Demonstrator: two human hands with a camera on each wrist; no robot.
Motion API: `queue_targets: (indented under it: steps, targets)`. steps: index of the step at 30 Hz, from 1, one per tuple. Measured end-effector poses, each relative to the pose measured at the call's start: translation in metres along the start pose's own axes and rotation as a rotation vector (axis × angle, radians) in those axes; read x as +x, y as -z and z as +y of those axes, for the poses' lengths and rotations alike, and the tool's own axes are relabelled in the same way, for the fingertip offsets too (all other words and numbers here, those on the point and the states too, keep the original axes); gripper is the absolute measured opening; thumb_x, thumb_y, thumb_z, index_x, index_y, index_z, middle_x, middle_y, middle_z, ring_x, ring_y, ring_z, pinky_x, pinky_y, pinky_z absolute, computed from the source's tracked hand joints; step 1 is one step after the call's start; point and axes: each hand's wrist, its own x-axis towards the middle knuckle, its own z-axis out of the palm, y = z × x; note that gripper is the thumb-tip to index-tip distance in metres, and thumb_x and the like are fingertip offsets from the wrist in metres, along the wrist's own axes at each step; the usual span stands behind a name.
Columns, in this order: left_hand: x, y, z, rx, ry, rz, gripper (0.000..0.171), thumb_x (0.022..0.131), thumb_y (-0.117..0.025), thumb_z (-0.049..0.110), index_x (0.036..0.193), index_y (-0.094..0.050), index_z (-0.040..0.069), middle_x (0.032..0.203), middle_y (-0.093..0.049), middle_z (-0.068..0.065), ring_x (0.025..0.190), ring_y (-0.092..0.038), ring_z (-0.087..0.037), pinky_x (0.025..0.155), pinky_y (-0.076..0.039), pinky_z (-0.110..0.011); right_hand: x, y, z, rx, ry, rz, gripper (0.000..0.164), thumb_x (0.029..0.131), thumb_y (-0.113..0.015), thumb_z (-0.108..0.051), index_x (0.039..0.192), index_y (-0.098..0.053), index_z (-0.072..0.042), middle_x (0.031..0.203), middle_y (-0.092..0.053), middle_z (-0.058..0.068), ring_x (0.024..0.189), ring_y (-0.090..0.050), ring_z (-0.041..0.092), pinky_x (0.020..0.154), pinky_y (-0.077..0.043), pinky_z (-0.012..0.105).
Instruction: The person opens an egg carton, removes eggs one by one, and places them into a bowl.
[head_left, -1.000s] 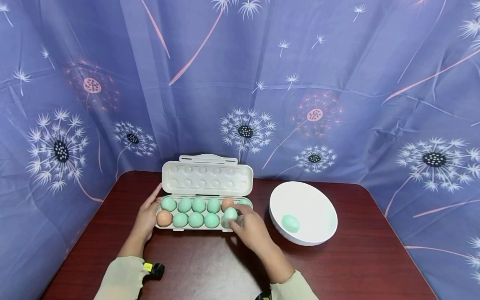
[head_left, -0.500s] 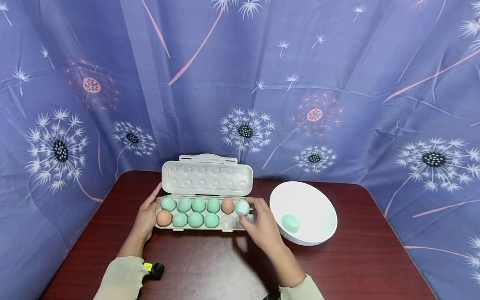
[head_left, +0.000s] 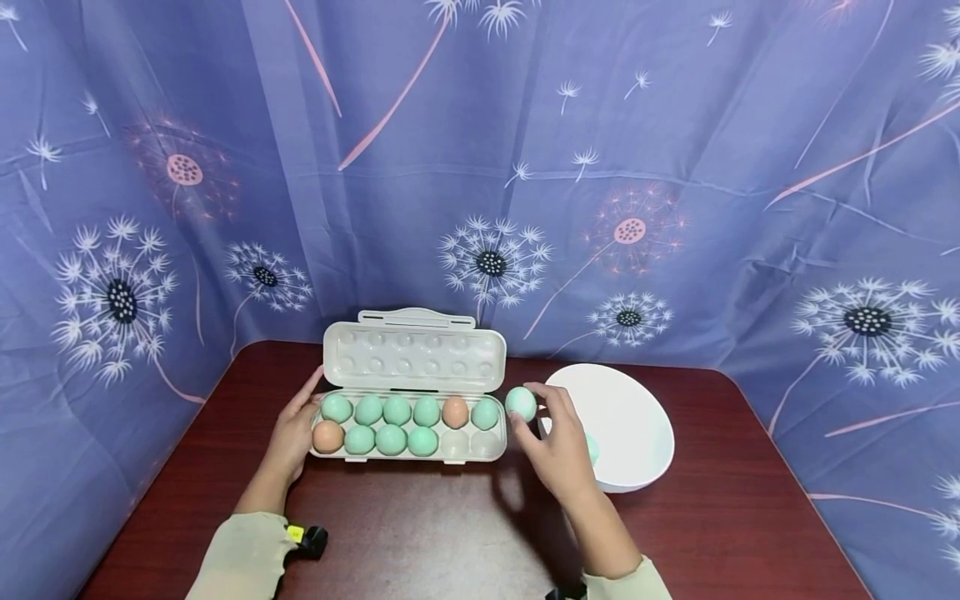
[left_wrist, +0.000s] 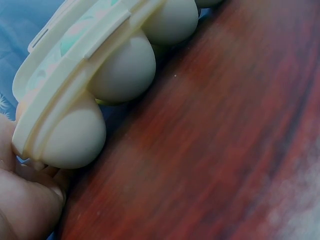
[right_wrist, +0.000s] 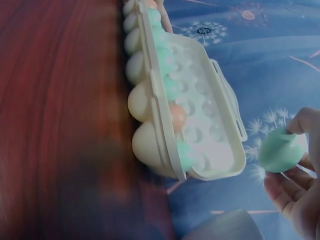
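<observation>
We are pinching a pale green egg (head_left: 521, 403) in the fingertips of our right hand (head_left: 558, 450), and it is sitting at the very top of that grip, lifted clear of the surface (head_left: 420, 525). In the head view the egg is hanging just right of centre, in the gap between the open egg carton (head_left: 411, 392) on its left and the white bowl (head_left: 626, 425) on its right. In the right wrist view the same egg (right_wrist: 280, 149) is showing at the right edge, with our fingers (right_wrist: 295, 192) curling round it. Our left hand (head_left: 292, 437) is resting with straight fingers against the carton's left end. The carton is holding eight green eggs and two brown ones, and its two lower right cups are standing bare. Our right hand is partly covering another green egg (head_left: 592, 450) lying inside the bowl. A blue flowered curtain (head_left: 675, 167) is filling the upper frame.
</observation>
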Motion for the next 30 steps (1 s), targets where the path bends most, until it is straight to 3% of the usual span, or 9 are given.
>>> queue_targets:
  steps: [6,12,16,22,30]
  targets:
    - [-0.001,0.000,0.002,-0.006,0.001,-0.005,0.050,0.106,-0.029,0.024,0.152,-0.022,0.041,0.144,-0.047,-0.016,0.118,-0.045,0.004,0.094,-0.033,-0.006,0.002,0.011,0.006,-0.008,-0.020,0.044,0.042,0.082,-0.075,-0.014,0.122,-0.060,-0.009,0.112,-0.059,0.003,0.101,-0.059,0.015,0.088,-0.050,0.034]
    - [0.000,0.000,0.002,0.000,-0.002,-0.004,0.049,0.107,-0.029,0.024,0.151,-0.022,0.043,0.144,-0.047,-0.015,0.118,-0.044,0.005,0.093,-0.033,-0.005,0.001,0.021,0.013,-0.013,-0.057,0.078,0.043,0.081,-0.076,-0.011,0.121,-0.061,-0.008,0.111,-0.060,0.004,0.102,-0.061,0.016,0.086,-0.051,0.035]
    - [0.000,0.000,0.001,0.010,0.011,-0.003,0.050,0.106,-0.028,0.023,0.150,-0.022,0.047,0.145,-0.047,-0.014,0.125,-0.043,-0.003,0.094,-0.032,-0.005,-0.001,0.027,0.018,-0.044,-0.118,0.052,0.042,0.083,-0.075,-0.014,0.122,-0.061,-0.009,0.112,-0.060,0.006,0.101,-0.061,0.018,0.086,-0.052,0.036]
    - [-0.001,0.000,0.001,0.036,0.022,-0.001,0.050,0.106,-0.028,0.023,0.149,-0.022,0.048,0.147,-0.044,-0.012,0.136,-0.036,-0.018,0.102,-0.031,-0.016,-0.002,0.034,0.024,-0.111,-0.216,-0.052,0.040,0.086,-0.072,-0.022,0.122,-0.059,-0.011,0.113,-0.058,0.009,0.097,-0.063,0.024,0.083,-0.053,0.044]
    - [0.000,0.000,-0.001,0.020,0.003,0.001,0.050,0.106,-0.028,0.021,0.150,-0.023,0.046,0.145,-0.046,-0.014,0.122,-0.043,0.001,0.091,-0.032,-0.002,-0.003,0.041,0.031,-0.146,-0.253,-0.129,0.039,0.086,-0.071,-0.022,0.121,-0.060,-0.008,0.114,-0.060,0.010,0.102,-0.064,0.025,0.086,-0.052,0.043]
